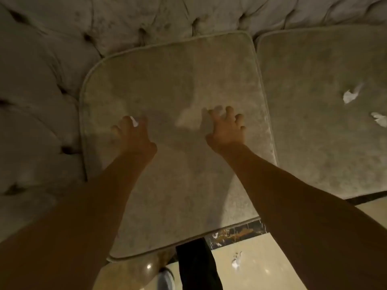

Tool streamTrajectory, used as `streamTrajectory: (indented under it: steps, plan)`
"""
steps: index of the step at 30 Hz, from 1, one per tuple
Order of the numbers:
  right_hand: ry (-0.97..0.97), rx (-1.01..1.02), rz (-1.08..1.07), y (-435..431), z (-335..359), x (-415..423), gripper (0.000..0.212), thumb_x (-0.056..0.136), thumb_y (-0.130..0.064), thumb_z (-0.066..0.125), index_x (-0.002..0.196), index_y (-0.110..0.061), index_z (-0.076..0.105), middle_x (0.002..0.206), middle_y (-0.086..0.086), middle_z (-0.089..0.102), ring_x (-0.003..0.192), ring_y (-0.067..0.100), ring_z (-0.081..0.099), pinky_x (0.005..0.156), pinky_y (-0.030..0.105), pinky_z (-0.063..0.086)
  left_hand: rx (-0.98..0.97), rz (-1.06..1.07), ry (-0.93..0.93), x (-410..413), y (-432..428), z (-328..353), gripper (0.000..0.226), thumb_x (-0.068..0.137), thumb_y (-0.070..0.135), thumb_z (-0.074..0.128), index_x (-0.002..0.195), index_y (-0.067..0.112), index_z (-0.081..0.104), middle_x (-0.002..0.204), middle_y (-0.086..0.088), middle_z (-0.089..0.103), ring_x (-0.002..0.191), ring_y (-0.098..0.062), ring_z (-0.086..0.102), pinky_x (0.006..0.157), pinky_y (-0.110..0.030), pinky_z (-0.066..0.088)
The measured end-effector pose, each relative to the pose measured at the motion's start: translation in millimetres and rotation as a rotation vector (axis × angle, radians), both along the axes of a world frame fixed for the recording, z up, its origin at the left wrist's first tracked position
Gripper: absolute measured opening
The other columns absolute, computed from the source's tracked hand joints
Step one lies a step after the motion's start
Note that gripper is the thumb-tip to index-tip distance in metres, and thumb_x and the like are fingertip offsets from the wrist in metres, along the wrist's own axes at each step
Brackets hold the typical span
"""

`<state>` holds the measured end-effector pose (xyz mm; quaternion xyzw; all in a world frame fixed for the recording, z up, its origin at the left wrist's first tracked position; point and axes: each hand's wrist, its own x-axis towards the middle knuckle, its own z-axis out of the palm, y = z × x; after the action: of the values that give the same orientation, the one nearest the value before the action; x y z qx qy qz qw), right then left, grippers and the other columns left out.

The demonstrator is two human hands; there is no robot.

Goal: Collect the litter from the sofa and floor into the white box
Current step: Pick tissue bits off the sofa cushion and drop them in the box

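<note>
Left hand [134, 132]: over the near-left part of the sofa cushion [178, 84], fingers curled around a small white scrap [134, 120] that shows between them; gripping it, by the look.

Right hand [227, 127]: beside it on the same cushion, fingers spread and bent like a claw, nothing held; whether a scrap lies under the fingertips cannot be told.

Litter outstanding: two crumpled white pieces on the neighbouring cushion [324, 70], one [350, 95] further back, one [379, 119] at the picture's right edge; a further piece [236, 261] on the floor [272, 258] near the sofa front.

White box: not in view.

Handling note: the scraps look light and thin, so a pinch from above should serve better than a sweep, which might push them into the seam between cushions. The free right hand seems best placed to reach across for the two pieces on the right.

Setting: a tufted, buttoned sofa back [146, 21] in pale velvety fabric, piped cushion edges, dim warm light. Polished cream floor with a dark marbled border strip [236, 232]. A dark trouser leg [196, 266] and a shoe [165, 279] stand below.
</note>
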<state>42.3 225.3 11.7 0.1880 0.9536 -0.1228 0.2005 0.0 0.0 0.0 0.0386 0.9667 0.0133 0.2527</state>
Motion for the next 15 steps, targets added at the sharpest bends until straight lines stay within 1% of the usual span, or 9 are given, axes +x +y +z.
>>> streamTrajectory:
  steps: [2, 3, 4, 6, 7, 9, 10, 12, 15]
  plan:
    - [-0.098, -0.089, -0.066, 1, -18, -5, 0.061, 0.083, -0.028, 0.061, 0.135, -0.041, 0.032, 0.143, 0.008, 0.026, 0.125, 0.039, 0.03, 0.095, 0.05, 0.039, 0.036, 0.038, -0.09, -5, -4, -16, 0.077, 0.075, 0.036, 0.067, 0.139, 0.035, 0.024, 0.153, -0.015, 0.011, 0.137, -0.039, 0.018, 0.103, -0.047, 0.028]
    - [-0.145, -0.11, -0.075, 1, -28, -4, 0.059, 0.082, -0.025, 0.061, 0.134, -0.04, 0.036, 0.143, 0.009, 0.027, 0.126, 0.038, 0.031, 0.098, 0.046, 0.037, 0.067, 0.066, -0.12, -6, -6, -25, 0.077, 0.076, 0.034, 0.067, 0.141, 0.037, 0.024, 0.155, -0.015, 0.006, 0.139, -0.037, 0.016, 0.105, -0.045, 0.028]
    - [-0.171, -0.126, -0.092, -2, -35, -2, 0.056, 0.082, -0.02, 0.061, 0.131, -0.038, 0.041, 0.14, 0.009, 0.03, 0.126, 0.037, 0.034, 0.098, 0.041, 0.036, 0.1, 0.083, -0.124, -5, -8, -32, 0.073, 0.077, 0.03, 0.067, 0.14, 0.035, 0.029, 0.154, -0.016, 0.008, 0.137, -0.036, 0.02, 0.105, -0.044, 0.028]
    - [-0.159, -0.143, -0.104, -5, -44, 3, 0.045, 0.082, -0.008, 0.056, 0.123, -0.028, 0.051, 0.131, 0.01, 0.039, 0.119, 0.035, 0.042, 0.094, 0.035, 0.038, 0.105, 0.007, -0.087, -3, -9, -43, 0.056, 0.079, 0.022, 0.063, 0.131, 0.022, 0.044, 0.143, -0.02, 0.027, 0.129, -0.037, 0.031, 0.102, -0.042, 0.029]
    - [-0.177, -0.178, -0.11, -8, -45, 8, 0.041, 0.083, -0.005, 0.053, 0.12, -0.022, 0.054, 0.128, 0.012, 0.044, 0.116, 0.034, 0.047, 0.094, 0.034, 0.042, 0.102, -0.053, -0.091, 0, -11, -45, 0.046, 0.08, 0.017, 0.061, 0.125, 0.014, 0.051, 0.135, -0.022, 0.037, 0.123, -0.039, 0.038, 0.1, -0.042, 0.03]
    - [-0.231, -0.252, -0.079, -15, -36, 21, 0.036, 0.081, 0.0, 0.052, 0.113, -0.016, 0.06, 0.123, 0.015, 0.054, 0.114, 0.034, 0.053, 0.095, 0.039, 0.047, 0.15, -0.148, -0.185, 9, -13, -43, 0.029, 0.082, 0.007, 0.057, 0.111, 0.002, 0.061, 0.122, -0.025, 0.054, 0.113, -0.04, 0.048, 0.097, -0.04, 0.035]
    - [-0.248, -0.274, -0.068, -18, -28, 29, 0.036, 0.08, 0.002, 0.053, 0.111, -0.015, 0.062, 0.122, 0.015, 0.057, 0.114, 0.034, 0.055, 0.096, 0.042, 0.048, 0.178, -0.155, -0.231, 17, -14, -36, 0.025, 0.081, 0.005, 0.058, 0.106, 0.0, 0.064, 0.116, -0.025, 0.059, 0.111, -0.039, 0.052, 0.096, -0.039, 0.037]
    - [-0.268, -0.293, -0.073, -26, -10, 46, 0.035, 0.079, 0.005, 0.056, 0.11, -0.009, 0.064, 0.12, 0.017, 0.059, 0.112, 0.033, 0.058, 0.094, 0.038, 0.049, 0.22, -0.105, -0.281, 35, -16, -17, 0.024, 0.078, 0.002, 0.062, 0.102, 0.001, 0.065, 0.112, -0.024, 0.059, 0.109, -0.037, 0.053, 0.094, -0.036, 0.039]
    - [-0.303, -0.278, -0.091, -47, 29, 81, 0.041, 0.08, 0.002, 0.06, 0.12, -0.001, 0.058, 0.123, 0.021, 0.058, 0.112, 0.034, 0.057, 0.094, 0.035, 0.048, 0.239, -0.079, -0.318, 75, -23, 30, 0.03, 0.076, 0.002, 0.063, 0.106, 0.007, 0.061, 0.114, -0.02, 0.052, 0.109, -0.034, 0.051, 0.091, -0.035, 0.041]
